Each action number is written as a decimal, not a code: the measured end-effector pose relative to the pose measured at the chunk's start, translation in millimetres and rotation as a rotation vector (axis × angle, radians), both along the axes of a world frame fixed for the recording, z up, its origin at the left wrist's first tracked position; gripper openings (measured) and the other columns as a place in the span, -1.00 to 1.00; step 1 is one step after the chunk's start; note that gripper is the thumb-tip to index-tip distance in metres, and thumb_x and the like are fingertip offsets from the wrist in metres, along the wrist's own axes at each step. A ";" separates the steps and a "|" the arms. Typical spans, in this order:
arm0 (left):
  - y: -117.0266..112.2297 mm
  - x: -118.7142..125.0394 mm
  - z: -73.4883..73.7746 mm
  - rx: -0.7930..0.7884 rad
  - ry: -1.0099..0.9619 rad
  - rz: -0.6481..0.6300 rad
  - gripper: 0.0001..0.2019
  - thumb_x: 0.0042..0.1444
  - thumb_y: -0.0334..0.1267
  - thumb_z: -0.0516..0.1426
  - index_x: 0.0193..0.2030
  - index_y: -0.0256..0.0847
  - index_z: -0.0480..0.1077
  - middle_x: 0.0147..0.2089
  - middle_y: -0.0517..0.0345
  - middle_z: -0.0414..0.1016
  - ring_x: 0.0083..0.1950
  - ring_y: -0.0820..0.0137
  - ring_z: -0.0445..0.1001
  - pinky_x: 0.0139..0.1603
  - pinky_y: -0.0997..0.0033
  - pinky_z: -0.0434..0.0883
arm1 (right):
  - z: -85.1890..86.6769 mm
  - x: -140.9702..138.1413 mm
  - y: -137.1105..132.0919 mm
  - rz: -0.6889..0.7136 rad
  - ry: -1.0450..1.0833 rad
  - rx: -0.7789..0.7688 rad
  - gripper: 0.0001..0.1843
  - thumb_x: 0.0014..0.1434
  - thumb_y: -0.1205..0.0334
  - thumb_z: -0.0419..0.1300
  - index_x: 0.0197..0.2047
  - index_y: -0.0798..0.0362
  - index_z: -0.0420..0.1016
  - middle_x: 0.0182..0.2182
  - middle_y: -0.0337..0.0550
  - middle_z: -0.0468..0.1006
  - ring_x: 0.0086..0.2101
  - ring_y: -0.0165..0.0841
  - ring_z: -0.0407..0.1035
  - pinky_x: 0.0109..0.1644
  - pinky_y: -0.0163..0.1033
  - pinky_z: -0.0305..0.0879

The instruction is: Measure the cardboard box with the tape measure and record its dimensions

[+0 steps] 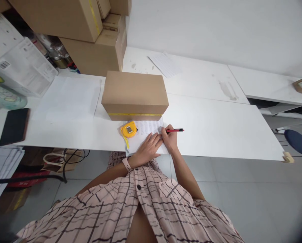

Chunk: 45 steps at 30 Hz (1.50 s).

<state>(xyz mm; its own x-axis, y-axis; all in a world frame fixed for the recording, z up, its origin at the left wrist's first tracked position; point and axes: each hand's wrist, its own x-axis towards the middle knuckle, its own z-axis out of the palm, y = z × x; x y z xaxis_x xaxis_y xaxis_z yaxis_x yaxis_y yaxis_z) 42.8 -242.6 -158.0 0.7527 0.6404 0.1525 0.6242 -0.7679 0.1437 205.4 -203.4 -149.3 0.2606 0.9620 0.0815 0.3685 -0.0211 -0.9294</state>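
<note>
My right hand [169, 139] is closed around a red and black pen [175, 130], its tip end hidden by the fingers over a sheet of paper [146, 127] with columns of writing. Flat on the lower part of that sheet lies my left hand [149, 147], fingers stretched out and close to the right hand. A yellow tape measure [129, 129] rests on the sheet's left side, with a short end of its blade out. Just beyond, a closed cardboard box [136, 92] taped in yellow stands at the sheet's far edge.
Stacked cartons [95, 50] and a white printed box [22, 64] crowd the back left. A phone [14, 126] and white sheets [67, 98] lie on the left of the white table [216, 131]. Another paper [164, 64] is at the back; a blue stool [298, 141] stands right.
</note>
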 end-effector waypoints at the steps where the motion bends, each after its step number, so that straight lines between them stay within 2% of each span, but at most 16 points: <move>1: 0.0 0.0 0.0 -0.002 -0.001 0.001 -0.27 0.30 0.08 0.19 0.42 -0.40 0.16 0.46 -0.30 0.23 0.53 -0.04 0.13 0.57 -0.09 -0.04 | 0.4 -0.1 0.0 -0.002 0.006 -0.002 -0.67 0.22 0.08 0.20 -0.47 -0.05 0.16 -0.59 -0.39 0.23 -0.50 -0.42 0.14 -0.36 -0.25 0.11; 21: 0.4 -0.7 -2.4 -0.004 -0.007 -0.001 -0.28 0.31 0.07 0.18 0.42 -0.40 0.16 0.47 -0.30 0.22 0.54 -0.05 0.11 0.58 -0.10 -0.02 | 0.2 -0.3 -0.1 -0.018 0.006 -0.004 -0.67 0.21 0.08 0.21 -0.48 -0.05 0.18 -0.58 -0.38 0.24 -0.50 -0.41 0.15 -0.36 -0.25 0.12; 30: 0.8 -0.7 -5.8 -0.006 -0.001 -0.002 -0.28 0.33 0.09 0.14 0.43 -0.39 0.14 0.51 -0.33 0.14 0.56 -0.04 0.07 0.58 -0.10 -0.04 | 4.3 -2.1 -1.4 -0.041 0.007 -0.001 -0.68 0.23 0.09 0.18 -0.47 -0.06 0.16 -0.59 -0.38 0.22 -0.49 -0.40 0.14 -0.35 -0.25 0.12; 45: 0.4 -0.9 -3.4 0.005 0.003 -0.001 -0.27 0.32 0.09 0.17 0.43 -0.37 0.15 0.51 -0.32 0.16 0.56 -0.02 0.08 0.58 -0.09 -0.05 | -1.8 0.0 0.7 -0.033 -0.036 0.018 -0.68 0.24 0.06 0.18 -0.45 -0.07 0.17 -0.59 -0.38 0.25 -0.50 -0.39 0.16 -0.33 -0.23 0.12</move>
<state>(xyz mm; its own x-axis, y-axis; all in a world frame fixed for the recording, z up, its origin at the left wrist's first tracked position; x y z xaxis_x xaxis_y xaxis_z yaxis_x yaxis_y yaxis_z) 41.9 -242.1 -161.4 0.7538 0.6389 0.1534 0.6239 -0.7692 0.1379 205.4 -202.7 -151.1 0.2887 0.9512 0.1090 0.4012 -0.0169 -0.9158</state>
